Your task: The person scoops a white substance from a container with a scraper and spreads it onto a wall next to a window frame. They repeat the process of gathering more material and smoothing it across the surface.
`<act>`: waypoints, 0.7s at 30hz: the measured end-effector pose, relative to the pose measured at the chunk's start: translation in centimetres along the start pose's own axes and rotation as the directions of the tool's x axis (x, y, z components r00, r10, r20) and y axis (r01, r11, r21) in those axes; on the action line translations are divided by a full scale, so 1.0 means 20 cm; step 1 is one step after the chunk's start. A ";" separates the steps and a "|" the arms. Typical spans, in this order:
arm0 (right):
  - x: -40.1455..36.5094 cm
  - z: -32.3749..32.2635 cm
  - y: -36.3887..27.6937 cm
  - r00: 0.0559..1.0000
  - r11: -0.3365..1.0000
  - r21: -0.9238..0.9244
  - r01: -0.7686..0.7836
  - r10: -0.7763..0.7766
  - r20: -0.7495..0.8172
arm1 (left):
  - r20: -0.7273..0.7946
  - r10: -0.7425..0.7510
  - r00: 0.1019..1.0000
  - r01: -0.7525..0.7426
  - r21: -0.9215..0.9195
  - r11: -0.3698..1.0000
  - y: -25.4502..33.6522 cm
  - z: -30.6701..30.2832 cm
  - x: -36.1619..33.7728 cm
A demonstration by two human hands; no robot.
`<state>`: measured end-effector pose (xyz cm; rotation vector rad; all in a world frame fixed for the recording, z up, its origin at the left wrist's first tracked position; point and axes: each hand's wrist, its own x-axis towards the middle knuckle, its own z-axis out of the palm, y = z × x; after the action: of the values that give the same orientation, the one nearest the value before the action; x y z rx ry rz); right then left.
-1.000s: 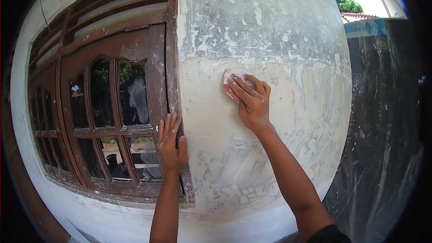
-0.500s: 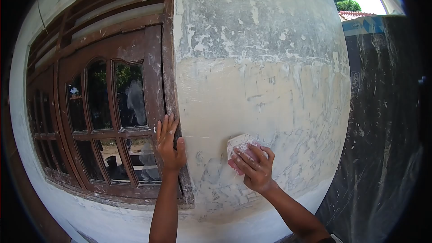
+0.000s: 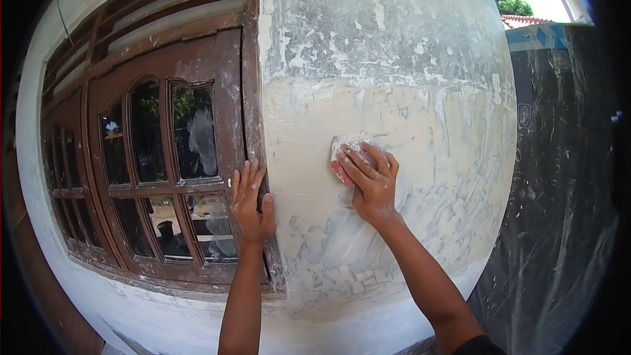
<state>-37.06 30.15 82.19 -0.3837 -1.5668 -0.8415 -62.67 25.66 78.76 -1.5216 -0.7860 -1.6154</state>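
Note:
With fingers spread, my left hand [image 3: 251,204] rests flat on the brown wooden window frame [image 3: 253,102], beside the wall's edge, and holds nothing. My right hand [image 3: 373,184] grips a pink and white block [image 3: 343,169], its fingers over the top face, pressed against the wall [image 3: 315,118]. The wall is cream around the block, with grey, patchy plaster above and grey smears lower down. The block's underside is hidden against the wall.
A brown window [image 3: 148,171] with glass panes and slats above fills the left. On the right stands a dark, stained sheet [image 3: 552,177] with a blue and white top edge. Behind it are a tiled roof [image 3: 522,20] and a tree [image 3: 511,4].
My right hand has moved up the wall with the block. My left hand stays on the window frame. The view has shifted slightly.

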 end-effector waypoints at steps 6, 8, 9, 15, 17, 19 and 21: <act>-0.46 -0.16 -0.13 0.992 0.998 0.012 0.055 -0.056 0.113 | -0.006 0.011 1.000 -0.011 -0.005 1.000 -0.01 0.00 -0.01; -0.26 -0.16 -0.10 0.996 0.998 0.024 0.063 -0.065 0.063 | -0.007 0.013 1.000 -0.013 -0.008 1.000 -0.01 0.01 0.00; -0.11 -0.16 -0.09 0.998 0.997 0.041 0.064 -0.065 0.023 | -0.006 0.008 1.000 -0.008 -0.008 1.000 -0.01 0.01 -0.01; 0.59 0.00 0.07 0.980 0.990 0.019 0.137 -0.133 -0.146 | -0.004 0.001 1.000 -0.001 -0.011 1.000 -0.01 0.00 -0.01; 0.57 0.06 0.08 0.983 0.992 0.021 0.124 -0.120 -0.142 | 0.000 0.004 1.000 -0.004 -0.014 1.000 -0.01 0.00 0.00; 0.46 0.08 0.05 0.993 0.995 -0.016 0.098 -0.099 -0.065 | 0.007 0.000 1.000 0.000 -0.010 1.000 -0.01 0.00 0.00; 0.27 0.07 -0.01 0.996 0.996 0.004 0.086 -0.086 -0.020 | 0.008 -0.001 1.000 0.001 -0.012 1.000 0.00 0.00 -0.01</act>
<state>-39.08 29.80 87.27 -0.3053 -1.5758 -0.9047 -62.74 25.60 78.59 -1.5374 -0.7832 -1.6183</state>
